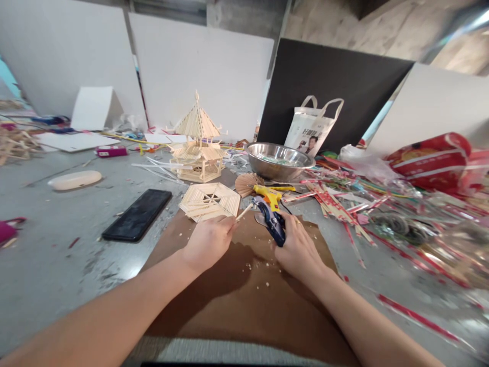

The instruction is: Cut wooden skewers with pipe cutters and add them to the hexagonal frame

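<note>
My left hand (212, 239) is closed around a thin pale wooden stick (245, 210), whose free end points up and right. In my right hand (300, 244) is a pair of hand cutters (273, 220) with dark blue handles, their jaws close to the stick's end. I cannot tell whether the jaws touch it. Just beyond my left hand lies a hexagonal panel of sticks (210, 200) with an opening at its centre. A yellow glue gun (270, 195) rests behind the cutters. Small pale clippings lie on the brown board (244, 306) under my hands.
A stick-built pagoda (200, 148) stands behind the panel, with a metal bowl (280, 160) to its right. A black phone (137, 215) and a white oval case (75, 180) lie on the left. Wrapped sticks (336, 204) and plastic packaging (428, 165) clutter the right side.
</note>
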{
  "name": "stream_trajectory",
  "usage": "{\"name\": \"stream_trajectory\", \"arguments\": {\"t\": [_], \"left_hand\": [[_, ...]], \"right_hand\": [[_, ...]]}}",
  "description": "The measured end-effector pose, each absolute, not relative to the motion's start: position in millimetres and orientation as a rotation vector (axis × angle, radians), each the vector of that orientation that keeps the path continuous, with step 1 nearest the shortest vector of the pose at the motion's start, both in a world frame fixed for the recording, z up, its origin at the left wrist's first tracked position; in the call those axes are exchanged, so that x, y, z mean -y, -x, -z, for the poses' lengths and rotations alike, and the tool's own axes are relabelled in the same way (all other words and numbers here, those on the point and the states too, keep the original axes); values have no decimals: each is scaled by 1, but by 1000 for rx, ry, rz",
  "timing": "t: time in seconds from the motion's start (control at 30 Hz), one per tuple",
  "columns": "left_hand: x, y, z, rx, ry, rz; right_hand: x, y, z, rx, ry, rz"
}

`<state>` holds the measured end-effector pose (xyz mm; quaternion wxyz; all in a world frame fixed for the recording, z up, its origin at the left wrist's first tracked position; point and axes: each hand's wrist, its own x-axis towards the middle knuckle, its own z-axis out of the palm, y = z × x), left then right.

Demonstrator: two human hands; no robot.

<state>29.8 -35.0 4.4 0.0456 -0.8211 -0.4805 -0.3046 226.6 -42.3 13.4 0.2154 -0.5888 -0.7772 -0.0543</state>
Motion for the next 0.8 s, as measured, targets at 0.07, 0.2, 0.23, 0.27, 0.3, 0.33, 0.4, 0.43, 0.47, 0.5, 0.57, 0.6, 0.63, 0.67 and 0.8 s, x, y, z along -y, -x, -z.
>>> {"name": "stream_trajectory", "arguments": {"t": [0.07, 0.2, 0.23, 0.27, 0.3, 0.33, 0.4, 0.43, 0.47, 0.5, 0.57, 0.6, 0.63, 0.67, 0.8], "left_hand": [[35, -30, -4, 1431, 2486, 897], [35, -31, -3, 1355, 2444, 836], [35, -31, -3, 1336, 2433, 819], [35, -31, -3, 1315, 2423, 799], [36, -31, -3, 1291, 2414, 777], [36, -31, -3, 1266, 2407, 753], [37, -32, -4, 1220, 2393, 707], [37, -32, -5, 1206, 2385, 689], [38, -33, -6, 1198, 2379, 677], [38, -33, -7, 1194, 2377, 669], [39, -33, -8, 1192, 2380, 659], [39, -33, -8, 1191, 2386, 654], [39, -33, -7, 1191, 2389, 651], [39, -33, -7, 1190, 2391, 647], [40, -34, -6, 1174, 2401, 638]], "right_hand": [[42, -227, -13, 2156, 1651, 176], [42, -226, -10, 2159, 1639, 192], [43, -226, -9, 2170, 1623, 187], [43, -225, -9, 2186, 1606, 182], [44, -224, -8, 2206, 1586, 176], [45, -224, -8, 2224, 1565, 171], [47, -222, -8, 2247, 1528, 167], [47, -222, -7, 2251, 1513, 165], [48, -221, -7, 2253, 1505, 161], [48, -221, -7, 2252, 1504, 155], [49, -220, -7, 2252, 1510, 143], [49, -220, -7, 2253, 1515, 140], [49, -220, -7, 2254, 1519, 139], [49, -220, -7, 2254, 1524, 139], [49, -220, -8, 2267, 1537, 143]]}}
